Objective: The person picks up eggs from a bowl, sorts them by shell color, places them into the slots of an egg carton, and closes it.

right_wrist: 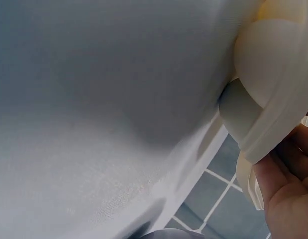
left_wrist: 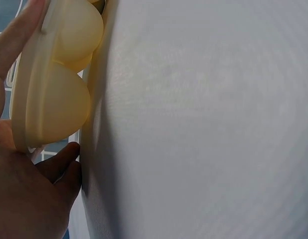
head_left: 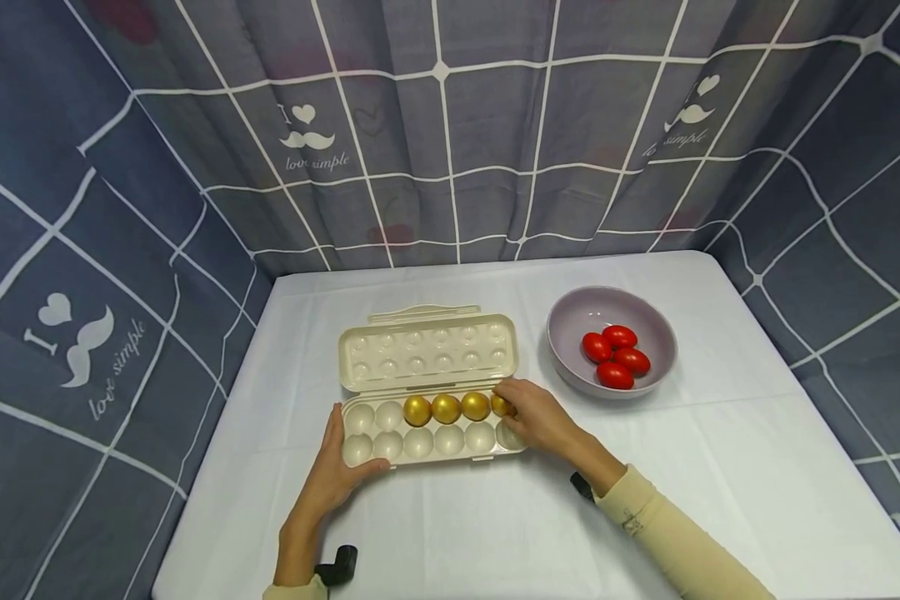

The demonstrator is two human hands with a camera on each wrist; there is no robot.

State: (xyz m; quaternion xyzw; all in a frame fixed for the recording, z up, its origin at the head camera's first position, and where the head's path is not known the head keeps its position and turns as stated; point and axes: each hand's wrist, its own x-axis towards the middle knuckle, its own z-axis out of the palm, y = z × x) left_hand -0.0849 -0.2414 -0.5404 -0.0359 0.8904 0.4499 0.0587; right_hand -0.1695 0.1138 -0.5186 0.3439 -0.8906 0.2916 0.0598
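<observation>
With my right fingers (head_left: 510,390) pinching the end gold egg (head_left: 499,406) and left fingers (head_left: 334,427) gripping the carton (head_left: 429,352), I could dislodge the neighbouring egg (head_left: 476,406) by releasing sideways.

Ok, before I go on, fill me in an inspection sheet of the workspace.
Surface: white-covered table.
Job's things: open egg carton, four golden eggs in its back row, none seen in front; mauve bowl to its right, four red eggs inside.
Clutter: nothing seen.
Hands: left hand grips the carton's left end; right hand has fingers at the rightmost golden egg, grip partly hidden.
Cables: nothing seen.
Surroundings: dark gridded fabric behind and at both sides.
</observation>
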